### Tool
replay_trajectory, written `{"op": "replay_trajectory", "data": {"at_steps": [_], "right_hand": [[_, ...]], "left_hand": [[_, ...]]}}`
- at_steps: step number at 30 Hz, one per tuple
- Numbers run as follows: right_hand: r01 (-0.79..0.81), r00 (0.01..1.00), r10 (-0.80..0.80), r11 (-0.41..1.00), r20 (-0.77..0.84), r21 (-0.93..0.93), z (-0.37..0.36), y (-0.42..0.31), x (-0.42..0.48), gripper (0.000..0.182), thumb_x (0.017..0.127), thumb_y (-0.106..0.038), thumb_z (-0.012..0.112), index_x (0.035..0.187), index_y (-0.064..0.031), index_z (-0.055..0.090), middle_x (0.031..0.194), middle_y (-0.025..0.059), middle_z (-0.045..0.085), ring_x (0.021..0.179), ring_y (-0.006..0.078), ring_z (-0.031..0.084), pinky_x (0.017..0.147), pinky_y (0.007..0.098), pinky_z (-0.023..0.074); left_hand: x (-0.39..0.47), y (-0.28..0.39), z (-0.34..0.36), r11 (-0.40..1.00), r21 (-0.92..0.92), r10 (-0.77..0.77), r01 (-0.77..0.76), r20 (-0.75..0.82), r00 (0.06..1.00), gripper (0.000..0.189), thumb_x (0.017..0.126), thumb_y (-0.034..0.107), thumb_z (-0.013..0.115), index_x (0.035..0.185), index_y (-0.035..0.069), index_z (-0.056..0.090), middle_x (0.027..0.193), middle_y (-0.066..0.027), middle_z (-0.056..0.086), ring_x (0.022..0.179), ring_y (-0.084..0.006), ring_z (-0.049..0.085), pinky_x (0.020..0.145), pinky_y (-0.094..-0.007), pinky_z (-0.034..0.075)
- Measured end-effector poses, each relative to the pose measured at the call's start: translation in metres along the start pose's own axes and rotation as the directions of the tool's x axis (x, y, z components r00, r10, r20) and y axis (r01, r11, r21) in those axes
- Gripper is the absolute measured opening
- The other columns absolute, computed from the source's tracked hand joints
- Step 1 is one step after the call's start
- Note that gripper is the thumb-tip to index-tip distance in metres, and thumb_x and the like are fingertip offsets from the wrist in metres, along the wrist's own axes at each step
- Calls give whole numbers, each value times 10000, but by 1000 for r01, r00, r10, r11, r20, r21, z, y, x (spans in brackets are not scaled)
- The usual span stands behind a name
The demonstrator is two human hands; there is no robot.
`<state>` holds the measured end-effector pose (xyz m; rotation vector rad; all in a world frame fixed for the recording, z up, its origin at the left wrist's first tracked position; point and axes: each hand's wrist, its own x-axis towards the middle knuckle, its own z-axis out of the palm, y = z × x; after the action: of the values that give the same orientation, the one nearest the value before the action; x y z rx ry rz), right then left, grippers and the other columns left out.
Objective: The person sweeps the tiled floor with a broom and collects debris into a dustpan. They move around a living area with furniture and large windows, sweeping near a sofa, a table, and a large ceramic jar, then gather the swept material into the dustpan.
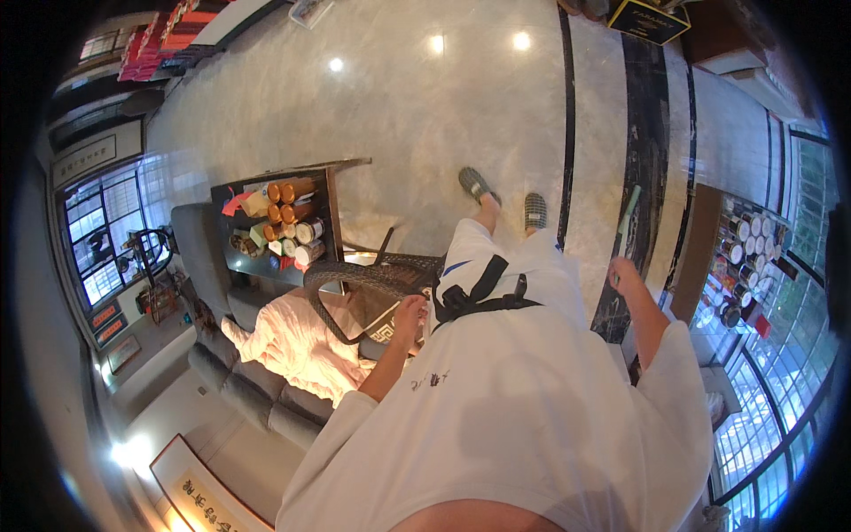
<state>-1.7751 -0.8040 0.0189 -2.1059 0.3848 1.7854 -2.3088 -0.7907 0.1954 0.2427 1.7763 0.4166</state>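
My right hand (pixel 623 276) hangs beside my right hip, its fingers closed round the lower end of a long, narrow pale-green tool (pixel 630 211). The tool points forward over the dark stone floor strip; its exact kind is unclear. On the other side, my left hand (pixel 412 311) is at waist height with curled fingers, near the black waist strap (pixel 488 286). Whether something small is between those fingers cannot be made out. A dark woven wicker armchair (pixel 332 282) stands just beyond that hand, with a patterned cushion (pixel 385 326) on it.
A low dark table (pixel 249 266) carries several jars and canisters (pixel 286 213). Beside a grey sofa (pixel 219 372) lies a pale pink quilt (pixel 299 332). To the right, a wooden-sided table (pixel 695 253) holds many jars. Polished floor (pixel 399 120) stretches ahead.
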Motion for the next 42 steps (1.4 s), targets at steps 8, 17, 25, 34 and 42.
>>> {"op": "replay_trajectory", "data": {"at_steps": [8, 17, 25, 34, 42], "right_hand": [[50, 984, -25, 989, 174, -140, 261, -50, 46, 154, 689, -96, 524, 840, -81, 542, 740, 68, 483, 599, 227, 462, 472, 423, 394], [6, 874, 41, 996, 485, -94, 639, -104, -26, 110, 736, 5, 511, 648, -57, 488, 564, 99, 481, 402, 228, 446, 327, 369, 270], [376, 786, -49, 829, 616, -414, 722, -221, -88, 226, 701, -102, 553, 496, -52, 472, 460, 78, 441, 380, 179, 404, 341, 346, 273], [442, 884, -252, 724, 393, -530, 489, -271, -132, 223, 766, -102, 494, 550, -65, 455, 431, 39, 392, 322, 165, 367, 322, 322, 298], [84, 992, -114, 914, -54, -397, 340, -298, -100, 106, 733, -76, 504, 640, -66, 454, 485, 38, 400, 374, 164, 391, 338, 299, 314]], "left_hand": [[44, 19, -54, 998, -40, 55, -54, 17, 998, 99, 854, 138, 535, 888, 61, 585, 730, 8, 565, 621, -72, 510, 544, -208, 410], [72, 113, -110, 982, -179, 62, -66, -25, 998, 132, 859, 146, 539, 949, 59, 581, 765, -1, 577, 639, -74, 535, 561, -210, 435], [99, 128, -172, 969, -244, -50, 31, -69, 996, 172, 887, 192, 512, 987, 65, 573, 843, -6, 592, 648, -85, 548, 568, -210, 445], [130, 184, -149, 941, -337, 22, -36, -46, 999, 148, 847, 166, 532, 952, 72, 580, 833, 3, 605, 665, -80, 551, 618, -222, 440], [159, 242, -129, 961, -272, 37, -47, -39, 999, 118, 859, 170, 519, 926, 96, 582, 783, 7, 587, 632, -82, 542, 576, -203, 429]]}}
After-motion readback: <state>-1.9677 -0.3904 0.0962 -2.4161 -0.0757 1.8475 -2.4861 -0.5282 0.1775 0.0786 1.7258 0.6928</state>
